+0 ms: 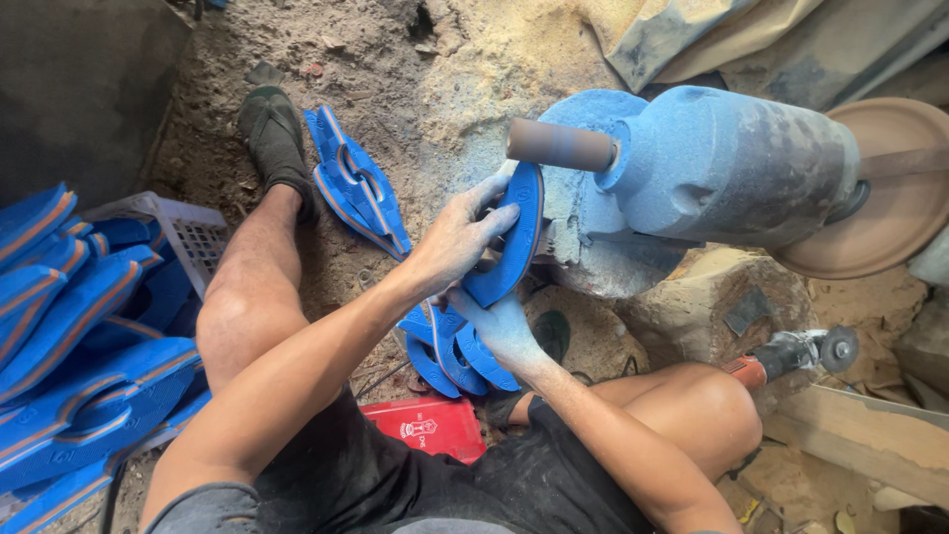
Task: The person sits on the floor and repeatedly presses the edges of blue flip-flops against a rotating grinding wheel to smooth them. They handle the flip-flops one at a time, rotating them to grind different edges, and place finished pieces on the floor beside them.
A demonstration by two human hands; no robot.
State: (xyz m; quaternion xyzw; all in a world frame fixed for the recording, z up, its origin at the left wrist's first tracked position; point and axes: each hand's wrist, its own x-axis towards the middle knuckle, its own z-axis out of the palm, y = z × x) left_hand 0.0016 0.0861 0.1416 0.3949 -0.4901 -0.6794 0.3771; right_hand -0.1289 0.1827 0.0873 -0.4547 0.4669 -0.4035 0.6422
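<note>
Two hands meet on one blue flip-flop sole [516, 237], seen from the head camera looking down past the person's knees. That sole stands on edge, its long axis running up and slightly right, its top end just below the brown sanding drum [560, 145] that sticks out leftward from the dust-coated blue motor [732, 163]. From the grip the drum lies up and a little to the right, very near; whether the sole's edge touches it I cannot tell. Left hand [457, 237] comes in from the left and wraps the sole's upper half, fingers spread across its face and curled around the edge, grasping it firmly. Right hand [499, 326], powdered blue, comes from below and pinches the lower end, so it too is closed on the sole; the left hand is the nearer to the drum. Under the hands lies a small heap of blue soles [450, 351] on the dirt floor, another pair of soles [356, 183] rests beside the left foot, and a big stack of soles [79, 346] fills the left edge over a white crate [193, 232]. A red box [427, 427] sits between the legs, and an angle grinder [791, 356] lies by the right knee.
</note>
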